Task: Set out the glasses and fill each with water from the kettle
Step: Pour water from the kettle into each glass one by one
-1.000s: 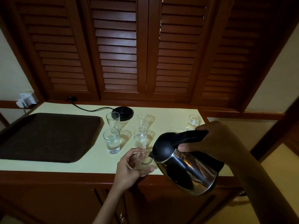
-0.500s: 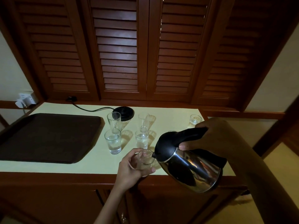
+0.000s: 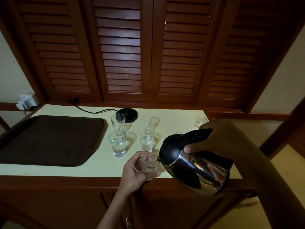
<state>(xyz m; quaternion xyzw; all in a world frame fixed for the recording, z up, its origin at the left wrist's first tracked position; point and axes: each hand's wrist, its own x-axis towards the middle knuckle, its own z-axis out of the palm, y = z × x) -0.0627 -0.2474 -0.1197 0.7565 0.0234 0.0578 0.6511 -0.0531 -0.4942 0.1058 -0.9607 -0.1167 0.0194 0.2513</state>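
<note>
Just at the front edge of the pale yellow countertop (image 3: 92, 169), a person's left hand (image 3: 137, 172) grips a small clear glass (image 3: 147, 163), fingers curled round its side. The right hand (image 3: 214, 138) clasps the black plastic handle of a rounded, polished steel kettle (image 3: 198, 172). The kettle is tipped to the left and its black-capped spout meets the glass's rim; whether water is running cannot be made out in the dim light. Its mirrored belly hangs out past the counter's front edge and hides part of the surface behind it.

Toward the middle of the counter four straight-sided tumblers stand in a loose square. The front left tumbler (image 3: 117, 144) and the front middle tumbler (image 3: 146, 142) hold water. The contents of the back left tumbler (image 3: 117, 122) and the back middle tumbler (image 3: 148, 123) are too faint to judge. A fifth tumbler (image 3: 200, 121) stands apart near the back right corner, just beyond the right hand.

A round black kettle base (image 3: 127, 114) sits just behind the back left tumbler, and its cord (image 3: 92, 110) trails toward the back left corner. A dark brown tray (image 3: 49, 139), rectangular with rounded corners and a low rim, covers the counter's left end. Louvred wooden shutters (image 3: 122, 47) rise behind, and a white wall socket (image 3: 26, 101) shows at far left.
</note>
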